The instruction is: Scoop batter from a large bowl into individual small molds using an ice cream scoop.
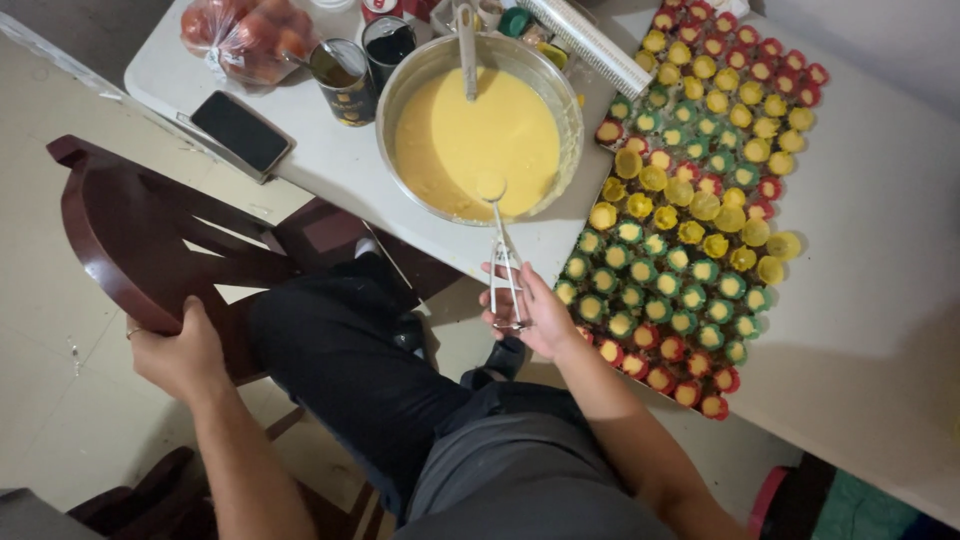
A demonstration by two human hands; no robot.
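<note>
Your right hand (535, 315) fingers curl around the stiff, light metal scoop (503, 250) by its near spring handles, its batter-slick cup over the bowl (400, 80); your left hand (180, 350) clasps the chair (110, 230).

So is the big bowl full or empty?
Nearly full. Yellow batter fills the metal bowl close to its rim, and the scoop in the right hand dips into it.

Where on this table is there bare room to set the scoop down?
Bare tabletop lies right of the cupcake cups, and a smaller patch sits between the phone and the batter bowl. The far edge behind the bowl is crowded with cans, a bagged bundle and a foil roll.
</note>
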